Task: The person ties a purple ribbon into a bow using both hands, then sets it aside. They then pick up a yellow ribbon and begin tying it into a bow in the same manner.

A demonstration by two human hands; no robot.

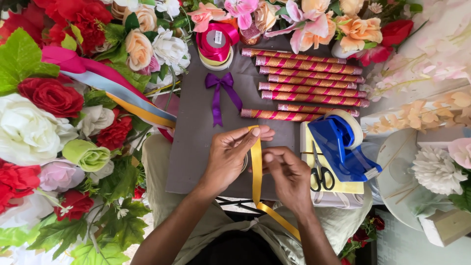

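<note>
Head view, looking straight down at a grey table [196,162] crowded on three sides by artificial flowers.

Both hands meet at lower centre of the frame. The left hand [228,157] is closed in a pinch on a yellow ribbon [256,172], thumb and forefinger gripping it near its upper end, where the ribbon folds over the fingertips. The right hand [289,176] is also closed on the same ribbon, just beside the left, fingers curled around the strip a little lower. The two hands are touching or nearly so; which cannot be told. Below the hands the ribbon hangs down, then runs diagonally toward the lower right past the right wrist.

Above the hands, at centre, a finished purple bow [222,91] lies flat on the table with its tails pointing down. Beyond it, at upper centre, a pink ribbon spool [216,43] sits on a paler spool. To the right of the bow, a row of glittery pink-and-gold striped sticks [309,78] lies side by side, running left to right.

Right of the hands: a blue tape dispenser [341,145] with its roll of tape, and black-handled scissors [321,174] on a yellow pad [343,186].

Upper left: loose pink, blue and orange ribbons [113,86] drape over red, white and peach flowers [54,113].
</note>
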